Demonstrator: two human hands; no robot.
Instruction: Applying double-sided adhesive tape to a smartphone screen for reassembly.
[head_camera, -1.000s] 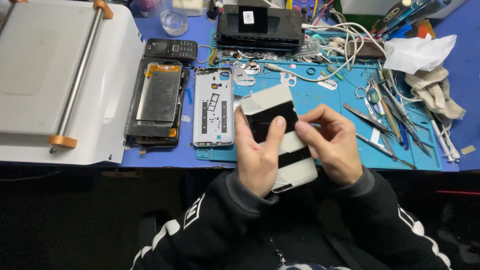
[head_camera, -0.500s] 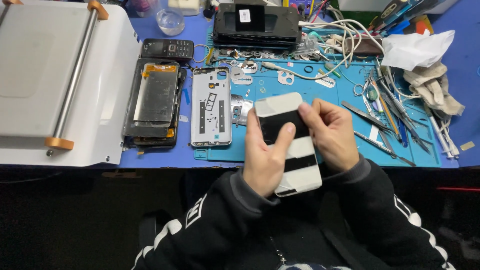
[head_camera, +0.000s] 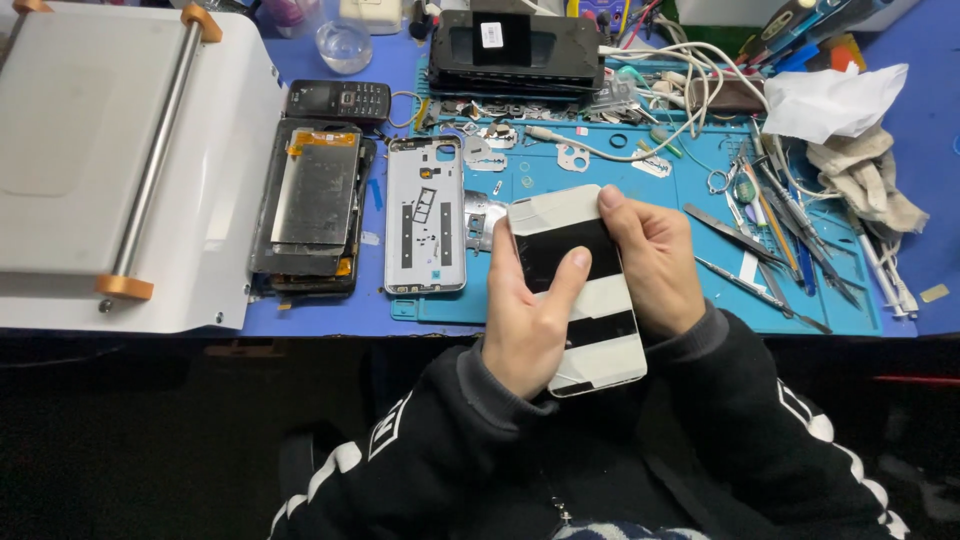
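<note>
I hold a smartphone (head_camera: 578, 290) with both hands above the near edge of a blue work mat (head_camera: 640, 190). Its dark screen is crossed by wide bands of pale tape. My left hand (head_camera: 525, 320) grips its left side, thumb lying across the glass. My right hand (head_camera: 655, 265) clasps the right edge, fingertips at the top corner. Left of the phone a silver phone frame (head_camera: 425, 215) lies flat on the mat.
A white machine with an orange-ended roller bar (head_camera: 110, 160) fills the left. An opened phone (head_camera: 315, 205) and a small keypad phone (head_camera: 340, 100) lie beside it. A black device (head_camera: 515, 50), white cables (head_camera: 670, 80), tweezers and tools (head_camera: 780, 230), and cloths (head_camera: 850, 130) crowd the back and right.
The phone and both hands shifted slightly toward me and to the right. My left thumb slid across the screen; the grip stays the same.
</note>
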